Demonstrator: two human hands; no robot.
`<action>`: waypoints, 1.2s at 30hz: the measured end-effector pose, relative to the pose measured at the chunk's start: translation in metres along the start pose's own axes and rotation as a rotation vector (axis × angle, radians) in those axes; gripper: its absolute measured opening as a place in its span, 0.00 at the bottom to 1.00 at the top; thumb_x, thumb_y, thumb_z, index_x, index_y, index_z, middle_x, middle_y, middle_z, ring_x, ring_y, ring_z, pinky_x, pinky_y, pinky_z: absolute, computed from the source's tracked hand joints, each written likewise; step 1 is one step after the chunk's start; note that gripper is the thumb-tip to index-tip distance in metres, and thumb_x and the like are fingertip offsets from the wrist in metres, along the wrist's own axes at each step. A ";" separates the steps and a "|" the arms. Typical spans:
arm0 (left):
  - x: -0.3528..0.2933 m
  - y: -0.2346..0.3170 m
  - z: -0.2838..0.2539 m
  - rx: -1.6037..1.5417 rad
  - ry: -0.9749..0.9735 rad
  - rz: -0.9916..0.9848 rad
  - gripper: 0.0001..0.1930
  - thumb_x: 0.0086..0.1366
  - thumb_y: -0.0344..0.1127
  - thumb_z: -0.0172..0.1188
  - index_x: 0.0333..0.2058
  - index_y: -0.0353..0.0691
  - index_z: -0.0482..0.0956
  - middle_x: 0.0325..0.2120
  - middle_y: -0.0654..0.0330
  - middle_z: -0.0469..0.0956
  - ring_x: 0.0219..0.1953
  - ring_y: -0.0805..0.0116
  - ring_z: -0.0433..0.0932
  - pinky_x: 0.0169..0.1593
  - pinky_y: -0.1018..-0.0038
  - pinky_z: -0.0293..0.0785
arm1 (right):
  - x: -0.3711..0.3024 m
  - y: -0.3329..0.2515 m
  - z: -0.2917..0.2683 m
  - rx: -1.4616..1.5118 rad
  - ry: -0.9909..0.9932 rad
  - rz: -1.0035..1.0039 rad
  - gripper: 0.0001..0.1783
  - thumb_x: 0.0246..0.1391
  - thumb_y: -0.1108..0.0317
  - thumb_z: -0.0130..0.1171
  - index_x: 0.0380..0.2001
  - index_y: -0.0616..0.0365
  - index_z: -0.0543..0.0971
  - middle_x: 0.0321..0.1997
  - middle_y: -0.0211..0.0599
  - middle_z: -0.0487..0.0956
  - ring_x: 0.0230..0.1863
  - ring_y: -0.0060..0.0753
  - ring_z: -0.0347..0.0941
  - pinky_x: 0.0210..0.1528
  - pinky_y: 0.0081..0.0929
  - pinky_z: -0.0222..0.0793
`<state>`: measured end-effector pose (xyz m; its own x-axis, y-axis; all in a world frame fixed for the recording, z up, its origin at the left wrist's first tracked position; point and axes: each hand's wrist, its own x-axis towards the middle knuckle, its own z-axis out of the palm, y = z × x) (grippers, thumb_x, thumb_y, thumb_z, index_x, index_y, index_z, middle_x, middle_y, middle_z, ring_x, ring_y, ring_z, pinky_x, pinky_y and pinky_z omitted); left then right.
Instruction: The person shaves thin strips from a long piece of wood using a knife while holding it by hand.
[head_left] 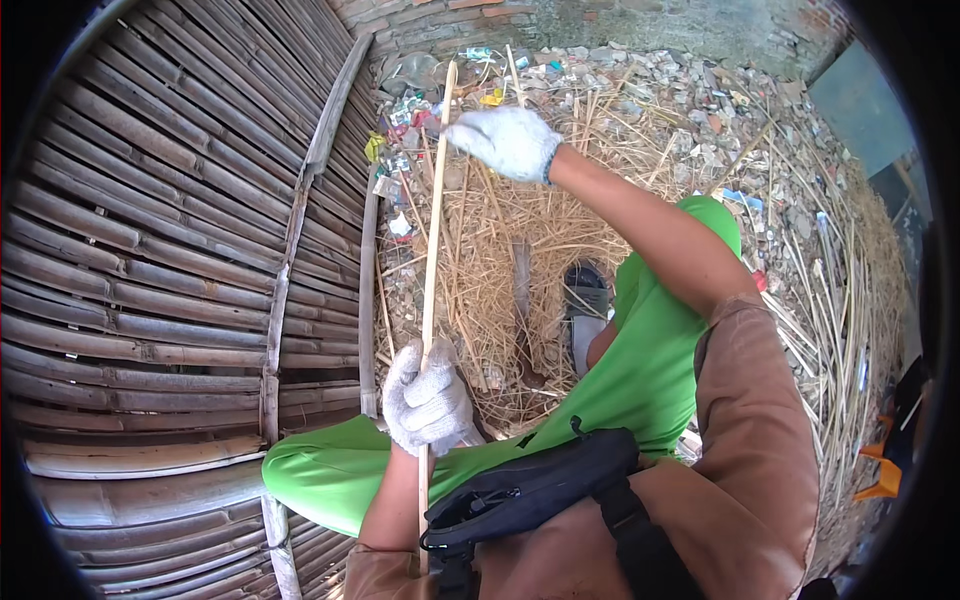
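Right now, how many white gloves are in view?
2: one white glove on the left hand, around the pale strip; the other on the right hand, farther up.

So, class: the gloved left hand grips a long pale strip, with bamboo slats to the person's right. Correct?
No: the head view shows the bamboo slats to the person's left. The gloved left hand does grip the long pale strip.

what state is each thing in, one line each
Pale strip: held, no break visible
Left hand: gloved, closed around the strip
Right hand: gloved, at the strip's upper part, grip unclear
Straw: strewn loose
Sandal: worn
Black bag: strapped on, zip unclear
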<state>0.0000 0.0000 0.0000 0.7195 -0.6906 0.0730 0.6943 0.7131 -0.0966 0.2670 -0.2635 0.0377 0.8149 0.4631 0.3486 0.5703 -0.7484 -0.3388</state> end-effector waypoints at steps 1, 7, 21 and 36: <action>0.000 0.000 0.000 -0.039 -0.027 0.004 0.17 0.84 0.45 0.45 0.48 0.34 0.71 0.12 0.72 0.66 0.08 0.79 0.68 0.10 0.77 0.68 | -0.013 -0.016 0.009 0.056 0.038 -0.064 0.38 0.77 0.31 0.32 0.51 0.47 0.83 0.37 0.52 0.87 0.40 0.55 0.86 0.45 0.55 0.81; 0.003 -0.003 -0.001 -0.215 -0.152 0.046 0.15 0.84 0.44 0.46 0.41 0.37 0.68 0.11 0.71 0.66 0.07 0.79 0.67 0.10 0.77 0.66 | -0.054 -0.078 0.043 0.224 0.079 -0.247 0.24 0.75 0.40 0.50 0.43 0.49 0.81 0.31 0.46 0.83 0.33 0.56 0.83 0.37 0.53 0.79; -0.015 0.000 -0.039 -0.153 -0.158 0.077 0.17 0.84 0.46 0.46 0.37 0.40 0.68 0.10 0.74 0.65 0.07 0.80 0.65 0.10 0.76 0.63 | -0.037 -0.063 0.027 0.361 0.220 -0.311 0.28 0.74 0.37 0.48 0.38 0.50 0.79 0.25 0.45 0.77 0.31 0.57 0.80 0.35 0.51 0.75; -0.007 -0.004 -0.013 0.048 -0.161 -0.070 0.20 0.84 0.49 0.45 0.36 0.41 0.70 0.11 0.71 0.65 0.08 0.79 0.64 0.11 0.75 0.62 | 0.020 0.006 -0.019 0.072 0.278 -0.025 0.35 0.76 0.33 0.39 0.45 0.53 0.82 0.40 0.53 0.85 0.44 0.59 0.84 0.48 0.54 0.79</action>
<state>-0.0081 0.0006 -0.0130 0.6595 -0.7137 0.2360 0.7403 0.6712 -0.0388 0.2845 -0.2679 0.0589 0.7465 0.3251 0.5806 0.6036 -0.6980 -0.3852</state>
